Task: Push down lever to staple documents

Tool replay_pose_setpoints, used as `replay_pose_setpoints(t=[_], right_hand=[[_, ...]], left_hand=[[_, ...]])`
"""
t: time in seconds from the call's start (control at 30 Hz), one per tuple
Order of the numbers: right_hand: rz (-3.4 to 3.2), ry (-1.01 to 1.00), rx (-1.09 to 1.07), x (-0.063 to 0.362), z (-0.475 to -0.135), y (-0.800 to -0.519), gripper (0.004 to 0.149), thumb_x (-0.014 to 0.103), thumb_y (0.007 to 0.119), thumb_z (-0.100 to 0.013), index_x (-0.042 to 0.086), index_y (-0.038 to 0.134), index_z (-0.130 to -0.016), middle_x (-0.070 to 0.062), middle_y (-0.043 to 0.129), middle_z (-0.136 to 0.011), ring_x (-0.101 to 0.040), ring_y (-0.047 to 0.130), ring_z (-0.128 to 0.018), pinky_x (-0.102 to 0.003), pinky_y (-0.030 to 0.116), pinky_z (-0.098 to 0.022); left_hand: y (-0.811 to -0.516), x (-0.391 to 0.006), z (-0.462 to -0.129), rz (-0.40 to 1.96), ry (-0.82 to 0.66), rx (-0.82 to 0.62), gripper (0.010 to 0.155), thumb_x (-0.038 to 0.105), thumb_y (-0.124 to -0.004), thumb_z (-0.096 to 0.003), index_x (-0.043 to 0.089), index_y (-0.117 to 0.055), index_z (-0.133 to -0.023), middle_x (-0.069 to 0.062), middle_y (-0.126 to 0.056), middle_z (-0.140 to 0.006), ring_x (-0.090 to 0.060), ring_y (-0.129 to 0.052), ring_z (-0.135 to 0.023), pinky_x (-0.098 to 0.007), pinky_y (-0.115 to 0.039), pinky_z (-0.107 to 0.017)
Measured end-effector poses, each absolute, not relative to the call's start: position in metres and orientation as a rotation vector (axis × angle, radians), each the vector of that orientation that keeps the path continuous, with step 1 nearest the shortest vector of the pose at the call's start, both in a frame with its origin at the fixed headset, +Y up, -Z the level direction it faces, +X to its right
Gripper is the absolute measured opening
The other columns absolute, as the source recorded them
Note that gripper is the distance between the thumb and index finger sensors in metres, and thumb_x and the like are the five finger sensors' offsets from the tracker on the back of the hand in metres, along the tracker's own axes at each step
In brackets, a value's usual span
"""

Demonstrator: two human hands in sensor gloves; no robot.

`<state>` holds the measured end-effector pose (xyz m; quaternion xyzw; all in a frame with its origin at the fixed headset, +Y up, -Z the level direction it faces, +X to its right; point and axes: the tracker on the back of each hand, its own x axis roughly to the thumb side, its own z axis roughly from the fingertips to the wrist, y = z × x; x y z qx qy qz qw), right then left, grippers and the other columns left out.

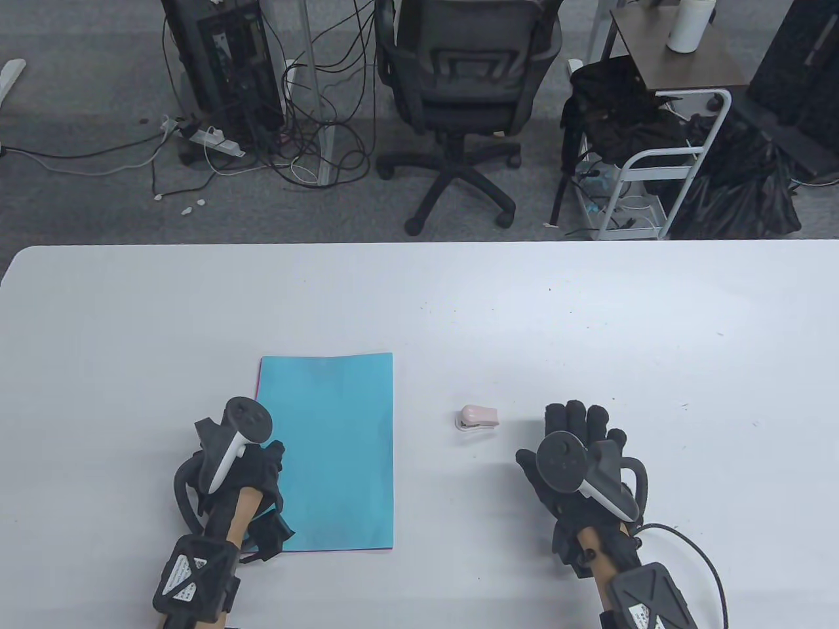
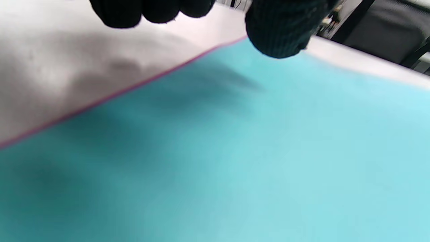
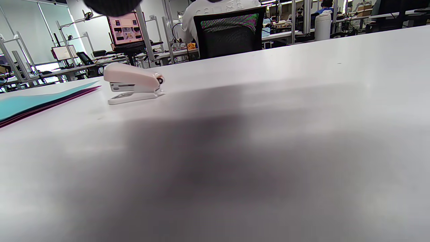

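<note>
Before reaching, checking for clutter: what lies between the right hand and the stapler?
Only bare table, in the table view, separates the right hand from the stapler.

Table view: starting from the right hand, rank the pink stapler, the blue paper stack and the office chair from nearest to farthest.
From the right hand:
1. Pink stapler, on the table just to the hand's left.
2. Blue paper stack, farther left, under the left hand.
3. Office chair, on the floor beyond the table's far edge.
</note>
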<state>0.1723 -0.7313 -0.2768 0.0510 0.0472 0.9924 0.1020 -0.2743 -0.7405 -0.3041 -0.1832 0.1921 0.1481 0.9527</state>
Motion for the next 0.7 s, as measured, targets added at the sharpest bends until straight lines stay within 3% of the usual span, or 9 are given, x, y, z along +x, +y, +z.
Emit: replay_pose_setpoints(t=[0.2,0.33,0.4,0.53,0.7], right_hand=[[2.905,0.148,0.172,0.176,-0.275,-0.729,0.087,0.051,0.053,-0.056,-0.007,0.02,-0.112,-0.041,0.016,-0.11,-0.069,0.02,-0.097,-0.081,0.029,-0.064],[2.896,0.154,0.203,0.176,-0.273,-0.726,0.089,0.052,0.053,-0.056,-0.007,0.017,-0.112,-0.042,0.013,-0.109,-0.069,0.016,-0.097,-0.081,0.026,-0.063],[2.891,0.156,0.217,0.176,-0.272,-0.726,0.09,0.052,0.053,-0.056,-0.007,0.014,-0.111,-0.042,0.01,-0.109,-0.069,0.013,-0.096,-0.082,0.025,-0.063],[2.894,0.144,0.243,0.176,-0.27,-0.725,0.092,0.053,0.053,-0.055,-0.006,0.009,-0.11,-0.042,0.005,-0.108,-0.069,0.009,-0.095,-0.082,0.022,-0.062],[2.899,0.121,0.26,0.177,-0.27,-0.725,0.093,0.054,0.054,-0.055,-0.005,0.007,-0.11,-0.042,0.003,-0.107,-0.069,0.006,-0.094,-0.082,0.02,-0.061]], left_hand=[[-0.709,-0.268,-0.282,0.375,0.136,-0.109,0.088,0.042,-0.071,-0.059,-0.007,-0.025,-0.115,-0.041,-0.029,-0.117,-0.071,-0.035,-0.1,-0.082,-0.039,-0.066],[-0.697,-0.247,-0.269,0.356,-0.063,-0.038,0.091,0.046,-0.07,-0.0581,-0.001,-0.02,-0.117,-0.038,-0.018,-0.121,-0.073,-0.022,-0.103,-0.082,-0.033,-0.067],[-0.695,-0.236,-0.266,0.32,-0.15,-0.023,0.094,0.048,-0.069,-0.0575,0.003,-0.013,-0.116,-0.036,-0.01,-0.121,-0.072,-0.014,-0.102,-0.082,-0.028,-0.067],[-0.7,-0.217,-0.26,0.209,-0.277,-0.117,0.107,0.057,-0.062,-0.0575,0.01,0.023,-0.1,-0.037,0.018,-0.11,-0.076,0.007,-0.092,-0.085,-0.018,-0.062],[-0.701,-0.217,-0.26,0.196,-0.299,-0.085,0.104,0.058,-0.061,-0.0567,0.011,0.02,-0.102,-0.036,0.02,-0.109,-0.073,0.011,-0.092,-0.085,-0.014,-0.062]])
